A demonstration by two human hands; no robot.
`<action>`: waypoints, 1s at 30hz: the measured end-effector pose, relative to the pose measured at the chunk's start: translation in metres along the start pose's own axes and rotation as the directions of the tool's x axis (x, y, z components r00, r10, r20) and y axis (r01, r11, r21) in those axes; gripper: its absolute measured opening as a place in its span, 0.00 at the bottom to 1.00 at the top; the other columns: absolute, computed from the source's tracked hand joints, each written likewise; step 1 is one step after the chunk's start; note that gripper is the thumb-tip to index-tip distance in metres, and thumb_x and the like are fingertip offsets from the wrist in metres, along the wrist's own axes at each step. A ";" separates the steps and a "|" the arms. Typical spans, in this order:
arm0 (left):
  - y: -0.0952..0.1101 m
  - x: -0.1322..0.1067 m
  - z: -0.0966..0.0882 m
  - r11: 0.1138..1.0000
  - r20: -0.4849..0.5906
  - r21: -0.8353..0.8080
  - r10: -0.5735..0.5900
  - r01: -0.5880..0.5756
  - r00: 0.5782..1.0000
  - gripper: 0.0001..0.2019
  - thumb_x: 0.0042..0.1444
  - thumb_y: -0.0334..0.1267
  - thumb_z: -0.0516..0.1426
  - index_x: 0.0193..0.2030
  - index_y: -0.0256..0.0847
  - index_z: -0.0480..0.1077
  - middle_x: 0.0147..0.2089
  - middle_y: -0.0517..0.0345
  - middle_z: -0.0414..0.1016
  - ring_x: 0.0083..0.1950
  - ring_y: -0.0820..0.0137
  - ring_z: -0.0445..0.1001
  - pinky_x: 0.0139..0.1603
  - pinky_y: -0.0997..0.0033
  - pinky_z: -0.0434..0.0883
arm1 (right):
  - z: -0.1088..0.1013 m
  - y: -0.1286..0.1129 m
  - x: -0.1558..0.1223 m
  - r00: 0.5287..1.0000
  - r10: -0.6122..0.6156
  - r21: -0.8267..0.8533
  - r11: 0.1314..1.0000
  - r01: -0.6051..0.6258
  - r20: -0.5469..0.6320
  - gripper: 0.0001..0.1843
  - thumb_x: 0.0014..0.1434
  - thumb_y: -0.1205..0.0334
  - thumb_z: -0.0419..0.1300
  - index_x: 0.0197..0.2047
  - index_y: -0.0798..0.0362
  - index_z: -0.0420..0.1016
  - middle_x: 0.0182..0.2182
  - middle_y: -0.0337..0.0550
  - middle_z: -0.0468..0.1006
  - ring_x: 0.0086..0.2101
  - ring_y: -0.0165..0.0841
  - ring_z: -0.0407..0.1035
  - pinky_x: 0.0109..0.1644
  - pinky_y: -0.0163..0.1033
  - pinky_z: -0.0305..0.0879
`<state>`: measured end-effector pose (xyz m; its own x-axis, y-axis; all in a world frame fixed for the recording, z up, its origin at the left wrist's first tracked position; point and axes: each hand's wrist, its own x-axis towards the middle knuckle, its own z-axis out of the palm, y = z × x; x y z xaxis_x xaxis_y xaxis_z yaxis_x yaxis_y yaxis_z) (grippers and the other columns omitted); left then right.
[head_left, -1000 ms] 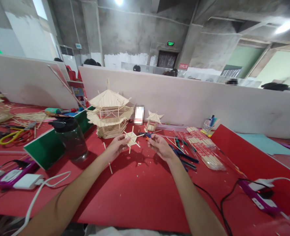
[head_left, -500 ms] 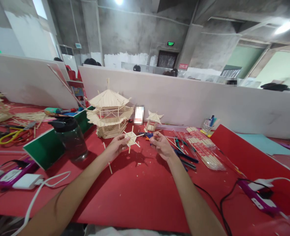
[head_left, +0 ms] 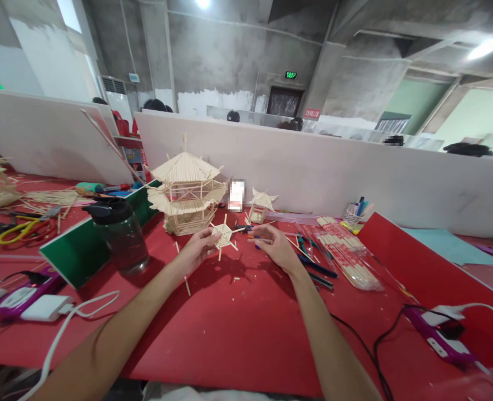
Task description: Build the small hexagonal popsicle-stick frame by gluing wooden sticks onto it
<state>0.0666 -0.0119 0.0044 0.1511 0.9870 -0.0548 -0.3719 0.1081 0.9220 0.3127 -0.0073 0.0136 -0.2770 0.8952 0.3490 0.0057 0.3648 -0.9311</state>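
My left hand (head_left: 200,248) pinches the edge of a small six-sided frame of thin wooden sticks (head_left: 222,236), whose stick ends jut out like spokes. My right hand (head_left: 276,246) is closed around a small blue-and-orange glue gun (head_left: 251,236), partly hidden by the fingers. Its dark front end points left, close to a spoke of the frame; whether they touch I cannot tell. Behind my left hand stands a tiered stick pavilion (head_left: 186,192). A smaller stick pavilion (head_left: 262,205) sits beyond my right hand.
A dark water bottle (head_left: 123,239) stands left, beside a green board (head_left: 79,253). Bagged sticks (head_left: 346,250) and blue-handled tools (head_left: 319,267) lie right. Purple power strips (head_left: 442,334) with cables lie on the red table (head_left: 230,345). A white partition (head_left: 313,167) rises behind.
My right hand's fingers have stretched out and shifted slightly on the glue gun, which has turned a little. My left hand and the stick frame stay almost still.
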 end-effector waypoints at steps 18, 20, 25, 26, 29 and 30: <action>-0.003 -0.003 0.004 0.996 0.136 0.088 0.022 -0.035 0.990 0.14 0.45 0.39 0.70 0.37 0.37 0.75 0.35 0.57 0.77 0.32 0.75 0.73 0.32 0.80 0.68 | 0.047 0.011 0.000 1.000 0.000 -0.005 1.000 0.000 0.007 0.14 0.53 0.52 0.65 0.38 0.53 0.80 0.37 0.45 0.83 0.38 0.38 0.75 0.44 0.42 0.69; -0.005 -0.002 0.003 0.996 0.144 0.087 0.008 -0.021 0.990 0.14 0.45 0.40 0.70 0.37 0.37 0.75 0.35 0.56 0.77 0.33 0.75 0.74 0.33 0.79 0.69 | 0.046 0.013 0.001 0.999 -0.019 -0.055 0.998 0.017 -0.032 0.13 0.53 0.52 0.64 0.35 0.54 0.80 0.33 0.45 0.82 0.35 0.37 0.74 0.42 0.41 0.68; -0.002 -0.004 0.003 0.998 0.102 0.066 0.017 -0.024 0.995 0.13 0.45 0.39 0.70 0.35 0.37 0.74 0.34 0.57 0.76 0.31 0.76 0.73 0.30 0.80 0.68 | 0.036 0.013 0.002 0.996 -0.053 -0.182 0.982 0.039 -0.075 0.13 0.56 0.52 0.61 0.32 0.54 0.79 0.29 0.43 0.81 0.31 0.35 0.72 0.37 0.38 0.66; -0.001 -0.004 0.004 0.998 0.083 0.057 0.020 -0.025 0.996 0.13 0.44 0.38 0.70 0.35 0.37 0.74 0.33 0.58 0.76 0.30 0.76 0.73 0.29 0.80 0.68 | 0.033 0.012 0.001 0.996 -0.050 -0.218 0.975 0.034 -0.070 0.13 0.56 0.53 0.60 0.31 0.54 0.79 0.29 0.43 0.81 0.31 0.35 0.72 0.37 0.38 0.66; 0.002 -0.005 0.004 0.999 0.027 0.015 0.032 -0.033 0.999 0.13 0.44 0.37 0.70 0.34 0.37 0.73 0.32 0.59 0.76 0.29 0.77 0.73 0.29 0.80 0.69 | 0.025 0.013 0.000 1.000 -0.018 -0.424 0.906 0.016 -0.001 0.11 0.56 0.57 0.59 0.30 0.53 0.79 0.28 0.44 0.81 0.31 0.36 0.73 0.36 0.38 0.64; 0.003 -0.004 0.004 0.999 0.011 0.000 0.042 -0.042 0.999 0.13 0.44 0.37 0.70 0.34 0.37 0.73 0.32 0.59 0.76 0.29 0.77 0.73 0.28 0.80 0.69 | 0.022 0.014 -0.001 0.999 0.000 -0.507 0.861 0.020 0.038 0.10 0.56 0.59 0.60 0.29 0.52 0.80 0.28 0.44 0.81 0.31 0.37 0.73 0.36 0.38 0.63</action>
<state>0.0686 -0.0158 0.0085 0.1456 0.9893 -0.0118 -0.3781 0.0667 0.9233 0.2915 -0.0087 -0.0022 -0.3136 0.8846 0.3450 0.4870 0.4618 -0.7414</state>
